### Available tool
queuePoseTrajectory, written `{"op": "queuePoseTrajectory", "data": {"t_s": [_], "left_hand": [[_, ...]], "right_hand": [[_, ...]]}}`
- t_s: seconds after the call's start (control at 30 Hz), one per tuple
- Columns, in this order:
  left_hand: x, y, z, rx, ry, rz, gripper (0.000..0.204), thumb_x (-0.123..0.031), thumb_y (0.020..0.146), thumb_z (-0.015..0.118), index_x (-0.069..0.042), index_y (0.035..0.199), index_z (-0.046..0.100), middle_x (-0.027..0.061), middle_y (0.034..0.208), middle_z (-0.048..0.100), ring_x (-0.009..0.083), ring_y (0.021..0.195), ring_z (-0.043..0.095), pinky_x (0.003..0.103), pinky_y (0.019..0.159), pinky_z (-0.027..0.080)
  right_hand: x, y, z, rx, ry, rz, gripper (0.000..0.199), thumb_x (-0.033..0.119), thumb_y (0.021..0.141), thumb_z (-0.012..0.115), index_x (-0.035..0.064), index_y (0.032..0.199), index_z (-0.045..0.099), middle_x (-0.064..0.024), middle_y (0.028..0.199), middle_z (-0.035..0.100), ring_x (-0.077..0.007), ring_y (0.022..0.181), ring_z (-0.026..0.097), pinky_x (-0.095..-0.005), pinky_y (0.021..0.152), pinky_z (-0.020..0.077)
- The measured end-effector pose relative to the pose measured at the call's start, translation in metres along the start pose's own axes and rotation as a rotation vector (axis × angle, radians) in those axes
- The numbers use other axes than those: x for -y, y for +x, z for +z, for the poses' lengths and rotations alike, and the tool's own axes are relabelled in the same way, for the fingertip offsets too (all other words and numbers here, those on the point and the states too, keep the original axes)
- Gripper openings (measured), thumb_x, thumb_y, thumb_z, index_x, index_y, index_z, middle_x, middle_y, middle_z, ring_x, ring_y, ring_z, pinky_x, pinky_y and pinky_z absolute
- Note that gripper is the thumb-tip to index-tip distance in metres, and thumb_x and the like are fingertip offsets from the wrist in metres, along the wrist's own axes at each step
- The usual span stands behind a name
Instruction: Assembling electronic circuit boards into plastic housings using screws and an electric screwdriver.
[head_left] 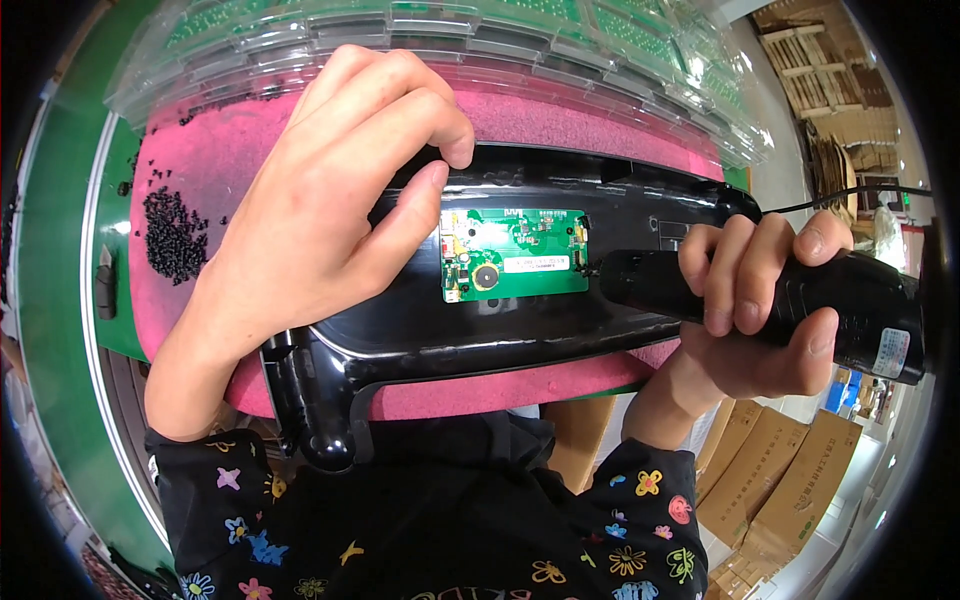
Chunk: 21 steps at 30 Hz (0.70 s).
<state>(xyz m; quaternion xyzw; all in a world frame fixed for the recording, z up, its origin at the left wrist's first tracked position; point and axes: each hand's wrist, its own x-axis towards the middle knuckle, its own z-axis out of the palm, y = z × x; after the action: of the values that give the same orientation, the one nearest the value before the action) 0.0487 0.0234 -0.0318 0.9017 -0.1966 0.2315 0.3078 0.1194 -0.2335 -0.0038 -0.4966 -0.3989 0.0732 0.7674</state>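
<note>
A glossy black plastic housing (420,335) lies across the pink mat, with a green circuit board (525,245) seated in its middle. My right hand (765,300) is wrapped round a black electric screwdriver (650,280), held nearly level. Its tip is at the board's right edge, close to a corner; whether it sits in a screw cannot be made out. Over the housing's left end is my left hand (340,190), fingers bent, thumb and forefinger nearly meeting above the board's upper left corner. Anything between those fingertips is too small or hidden to see.
Small black screws (172,238) lie heaped on the left of the pink mat (450,400). Clear plastic trays (430,45) holding green boards line the far side. A black cable (850,192) runs off to the right. Cardboard boxes (790,480) stand at lower right.
</note>
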Motion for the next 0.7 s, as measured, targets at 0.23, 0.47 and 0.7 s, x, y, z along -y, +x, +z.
{"op": "queuePoseTrajectory", "data": {"t_s": [0.23,0.47,0.7], "left_hand": [[0.0002,-0.0008,-0.0001,-0.001,-0.004,-0.001,0.020,0.006,0.072,0.059,-0.001,0.090,0.058,0.0111,0.096,0.055,0.0292,0.095,0.052,0.037,0.086,0.043],[-0.0014,-0.0009,0.0001,0.001,0.006,0.000,0.020,0.006,0.072,0.059,-0.001,0.091,0.058,0.0113,0.096,0.055,0.0293,0.096,0.052,0.037,0.086,0.043],[-0.0008,-0.0014,0.0012,0.009,0.001,-0.009,0.020,0.006,0.072,0.059,-0.001,0.091,0.058,0.0116,0.097,0.055,0.0298,0.096,0.052,0.038,0.087,0.043]], "right_hand": [[0.0016,-0.0003,-0.0002,-0.028,-0.019,-0.003,0.039,0.035,0.085,0.061,0.0078,0.110,0.049,0.0007,0.064,0.048,-0.0090,0.049,0.043,-0.0276,0.053,0.0353],[0.0031,-0.0031,0.0038,-0.063,0.012,-0.017,0.039,0.034,0.084,0.062,0.0077,0.110,0.049,0.0009,0.064,0.048,-0.0094,0.049,0.043,-0.0278,0.053,0.0352],[-0.0027,0.0001,0.0062,-0.007,-0.030,0.032,0.037,0.033,0.083,0.063,0.0086,0.106,0.048,0.0012,0.063,0.048,-0.0091,0.048,0.042,-0.0274,0.052,0.0345]]}}
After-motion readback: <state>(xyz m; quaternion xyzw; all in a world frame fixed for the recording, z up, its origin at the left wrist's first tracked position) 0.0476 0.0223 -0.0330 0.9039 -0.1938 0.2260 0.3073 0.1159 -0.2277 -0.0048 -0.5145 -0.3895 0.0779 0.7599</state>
